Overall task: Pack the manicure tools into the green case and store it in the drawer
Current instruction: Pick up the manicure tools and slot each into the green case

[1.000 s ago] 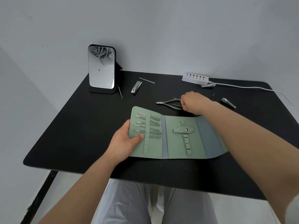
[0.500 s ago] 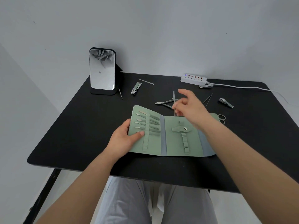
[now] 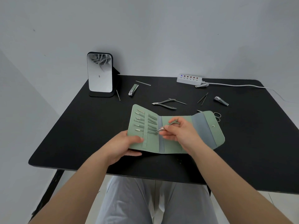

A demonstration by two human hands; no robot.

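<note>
Green case point(image 3: 208, 135): lies unfolded on the black tabletop point(image 3: 80, 126) near the front edge, its left panel lifted a little off the surface, the snap flap out toward 3 o'clock.
Left hand point(image 3: 124, 145): grasps the case's left lower corner, thumb on top of the panel, fingers underneath.
Right hand point(image 3: 179, 134): over the middle panel, fingers pinching a thin metal tool point(image 3: 161, 129) whose tip points toward 9 o'clock at the loops of the left panel; whether the tip is already under a loop is hard to tell.
Packed tools point(image 3: 140, 121): a column of small silver-tipped pieces sits in the left panel's loops.
Cuticle nipper point(image 3: 164, 105): loose on the tabletop at 12 o'clock from the case, with a slim rod just beside it.
Nail clipper point(image 3: 133, 89): farther back at 11 o'clock, near a thin file point(image 3: 143, 83).
Second clipper point(image 3: 221, 101): at 2 o'clock from the case, with tweezers point(image 3: 202, 98) to its left.
Scissors point(image 3: 217, 116): handles peek out behind the flap at 3 o'clock.
Mirror point(image 3: 100, 73): upright at the back left corner, a thin pick just beside its base.
Power strip point(image 3: 189, 78): at the back edge, cord running off to the right, a small clipper touching its right end.
</note>
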